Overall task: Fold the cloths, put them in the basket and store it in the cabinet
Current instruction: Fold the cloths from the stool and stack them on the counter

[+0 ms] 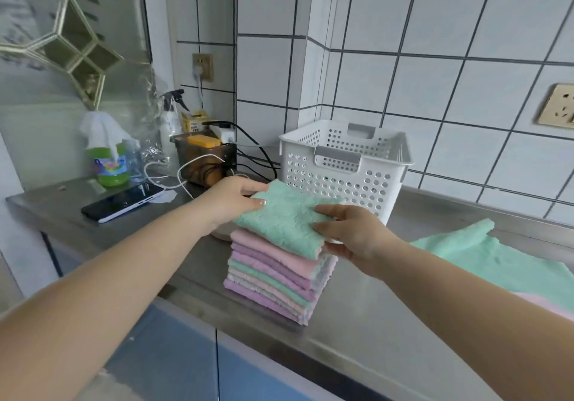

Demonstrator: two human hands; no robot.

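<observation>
A folded green cloth (pixel 287 219) sits at the top of a stack of folded cloths (pixel 276 279) on the grey counter (pixel 357 316), and both hands hold it by opposite sides. The left hand (pixel 236 202) grips the cloth's far left edge, thumb on top near the corner and fingers curled around it from behind. The right hand (pixel 348 233) pinches the near right edge, thumb lying on the cloth's upper face and the other fingers tucked under it, just above the pile. The cloth lies between the two hands, roughly flat and tilted a little down toward the near side; whether it rests fully on the stack or hangs just over it cannot be told. The stack below shows pink, purple and green layers and stands near the front edge of the counter. Just behind it, to the right, stands a white basket (pixel 344 164) with holes in its walls and grey handles, against the tiled wall (pixel 435 59). Further right, an unfolded green cloth (pixel 484 254) lies spread on the counter, well apart from the hands. To the left, on the far part of the counter, lie a phone (pixel 124 200), a green bottle (pixel 110 164) and a spray bottle (pixel 170 118).
</observation>
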